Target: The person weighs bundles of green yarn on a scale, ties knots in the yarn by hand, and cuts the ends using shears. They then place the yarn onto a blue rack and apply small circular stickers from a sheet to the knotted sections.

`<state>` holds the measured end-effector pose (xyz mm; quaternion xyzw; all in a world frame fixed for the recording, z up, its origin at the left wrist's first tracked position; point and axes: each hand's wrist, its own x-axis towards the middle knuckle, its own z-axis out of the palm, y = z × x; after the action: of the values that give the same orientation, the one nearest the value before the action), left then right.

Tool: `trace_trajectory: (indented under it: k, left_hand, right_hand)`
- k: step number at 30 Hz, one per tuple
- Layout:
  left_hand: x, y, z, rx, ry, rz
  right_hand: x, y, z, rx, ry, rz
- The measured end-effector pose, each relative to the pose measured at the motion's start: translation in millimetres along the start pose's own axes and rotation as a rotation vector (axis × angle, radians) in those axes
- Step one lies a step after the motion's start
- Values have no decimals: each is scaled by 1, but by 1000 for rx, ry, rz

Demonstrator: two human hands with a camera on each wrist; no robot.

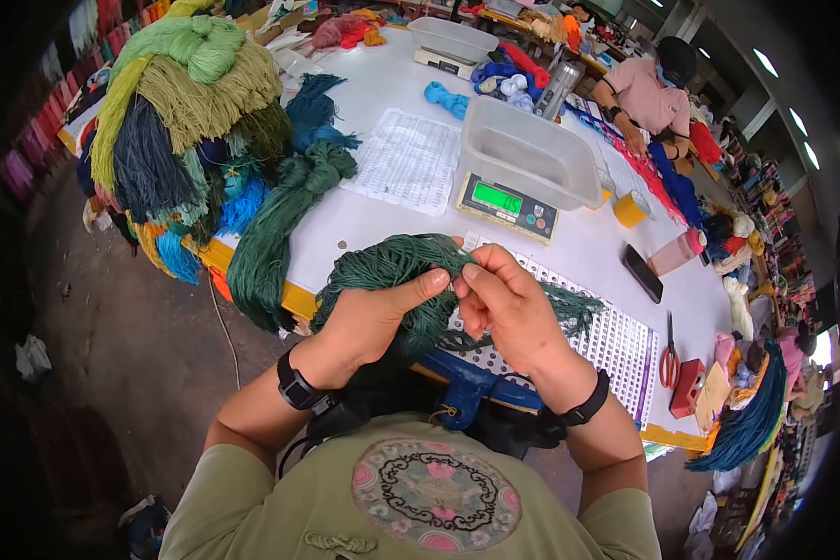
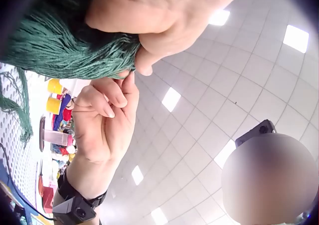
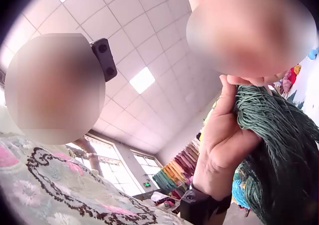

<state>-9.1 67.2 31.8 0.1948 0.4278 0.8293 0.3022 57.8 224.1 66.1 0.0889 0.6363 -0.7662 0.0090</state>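
Observation:
A bundle of dark green thread point(image 1: 382, 271) is held up over the table's near edge in the head view. The left hand point(image 1: 382, 313) grips it, thumb across the strands; in the right wrist view that hand point(image 3: 222, 140) is wrapped round the green bundle point(image 3: 279, 135). Thumb and forefinger of the right hand point(image 1: 518, 313) pinch the strands at the bundle's right end, close to the left thumb tip. In the left wrist view the right hand point(image 2: 104, 115) meets the thread's end point(image 2: 114, 60) with its fingertips. Loose green strands point(image 1: 574, 308) trail to the right.
A scale point(image 1: 508, 207) bears a clear plastic bin point(image 1: 532, 154). Around it are a printed sheet point(image 1: 406, 161), yellow tape point(image 1: 631, 209), a phone point(image 1: 643, 273), scissors point(image 1: 669, 359) and a perforated board point(image 1: 625, 350). Thread skeins point(image 1: 200, 93) pile at left. Another person point(image 1: 649, 98) sits across.

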Motion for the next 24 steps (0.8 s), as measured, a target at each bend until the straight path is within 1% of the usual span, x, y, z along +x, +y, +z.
trace_trajectory:
  k: [3,5,8,11,12,13,14,15,17,18,19,20,21,23,24]
  left_hand:
    - [0,-1,1,39,46,-2]
    - [-1,-1,0,59,65,5]
    - [0,-3,-2,63,46,-15]
    - [0,-1,0,104,23,10]
    - [0,-1,3,92,13,60]
    - [-1,-1,4,81,4,108]
    - [0,0,4,81,4,109]
    - [0,0,3,92,-12,84]
    - [0,-1,1,103,-30,61]
    - [-2,-1,0,112,-7,14]
    - [-2,-2,-1,121,17,-33]
    - [-2,0,0,120,17,-31]
    - [-2,3,2,79,22,-34]
    - [-1,4,5,37,28,-35]
    - [0,1,8,57,25,20]
  right_hand:
    - [1,1,-4,78,-45,4]
    - [3,-2,-8,-70,-128,9]
    - [4,-4,-12,-153,-162,53]
    - [3,-5,-11,-85,-123,46]
    - [5,-4,-12,-86,-124,45]
    - [6,-1,-13,-206,-106,-43]
    - [7,1,-15,-326,-87,-130]
    - [6,-1,-15,-326,-88,-130]
    - [2,-8,-14,-4,-113,34]
    - [3,-8,-15,-5,-113,34]
    - [4,-6,-17,118,-130,54]
    - [5,-5,-18,240,-148,73]
    - [5,-4,-18,238,-149,73]
    - [6,-2,-16,-9,-96,2]
    - [6,-3,-15,-10,-96,2]
